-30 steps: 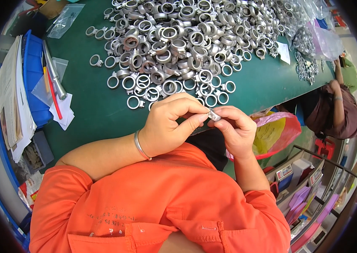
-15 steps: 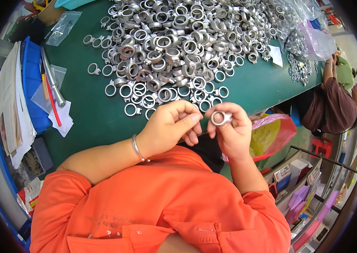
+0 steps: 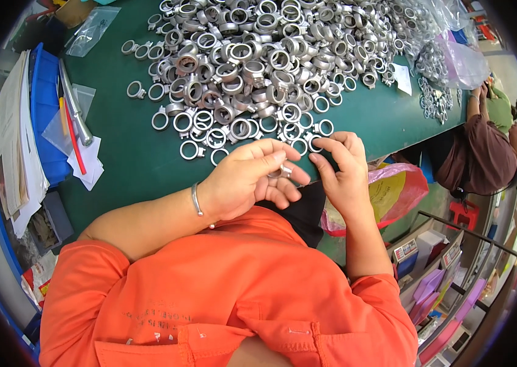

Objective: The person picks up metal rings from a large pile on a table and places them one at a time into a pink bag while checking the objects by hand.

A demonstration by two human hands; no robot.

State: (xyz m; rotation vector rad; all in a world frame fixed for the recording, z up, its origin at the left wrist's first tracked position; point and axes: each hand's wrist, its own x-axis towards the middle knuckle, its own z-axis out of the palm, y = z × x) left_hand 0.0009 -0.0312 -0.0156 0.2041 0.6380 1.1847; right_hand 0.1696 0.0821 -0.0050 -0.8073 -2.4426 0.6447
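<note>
A large heap of grey metal rings [image 3: 252, 70], each with a small lug at its side, covers much of the green table [image 3: 130, 147]. My left hand [image 3: 252, 174] is half curled, palm turned up, just off the table's near edge. One metal ring [image 3: 281, 172] lies in its fingers, partly hidden by them. At the heap's near edge, my right hand [image 3: 345, 168] has its thumb and forefinger at the rim of another metal ring [image 3: 315, 144]. Several single rings lie flat beside it.
On the left stand a blue bin [image 3: 47, 122] and stacked papers [image 3: 17, 134], with a red stick [image 3: 76, 144] and a metal rod [image 3: 74, 107] beside them. A pink plastic bag [image 3: 402, 196] hangs open at right. Another person [image 3: 475, 150] sits at the table's far right.
The ring that was in my right hand is gone from it, and a ring now shows in my left fingers. My right hand has moved forward to the rings on the table.
</note>
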